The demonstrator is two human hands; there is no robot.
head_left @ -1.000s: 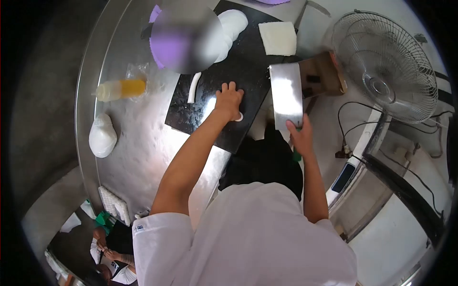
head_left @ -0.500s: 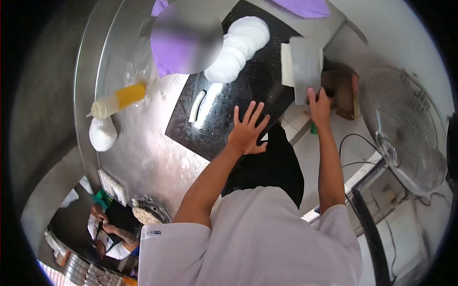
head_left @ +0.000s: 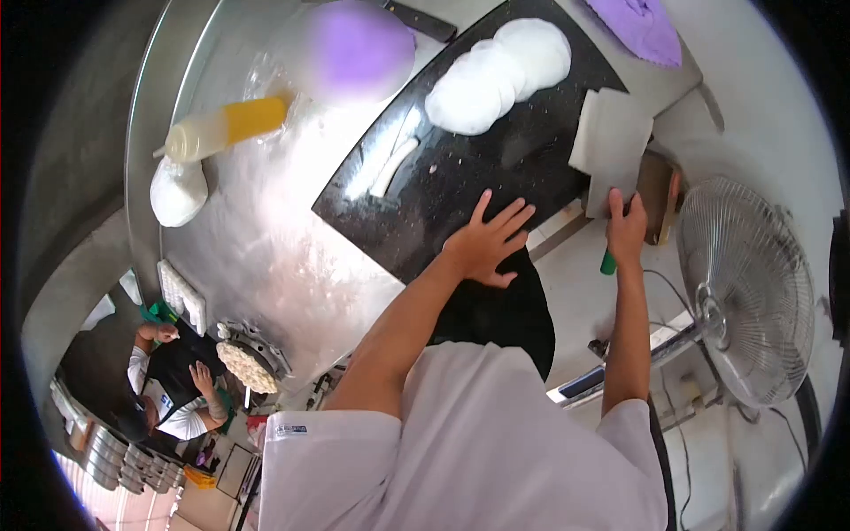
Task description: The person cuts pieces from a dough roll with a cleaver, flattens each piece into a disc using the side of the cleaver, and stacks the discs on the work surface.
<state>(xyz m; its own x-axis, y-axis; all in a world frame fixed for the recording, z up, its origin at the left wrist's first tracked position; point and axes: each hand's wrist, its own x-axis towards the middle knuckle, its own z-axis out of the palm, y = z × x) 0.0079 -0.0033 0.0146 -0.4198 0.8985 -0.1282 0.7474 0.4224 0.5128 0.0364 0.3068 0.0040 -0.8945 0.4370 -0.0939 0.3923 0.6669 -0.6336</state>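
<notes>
My left hand (head_left: 487,241) rests with fingers spread at the near edge of a black board (head_left: 540,159). In my right hand (head_left: 627,232) is a cleaver with a broad pale metal blade (head_left: 622,142) and a green handle (head_left: 608,262). The blade lies over a whitish pad (head_left: 584,133) at the board's right edge. A row of thin, overlapping white dough rounds (head_left: 465,93) stretches across the upper part of the board. To the left of my left hand lies a short white dough strip (head_left: 394,168), with small crumbs scattered nearby.
A squeeze bottle of yellow liquid (head_left: 226,126) lies by a white bundle (head_left: 177,193) on the metal table (head_left: 274,230). Purple cloths (head_left: 637,31) are at the top. A fan (head_left: 748,292) stands at right. Another person (head_left: 177,380) works at lower left.
The view has turned, so the board and dough rounds sit further right. More of the cleaver's green handle shows below my right hand. The other person's hands have moved apart.
</notes>
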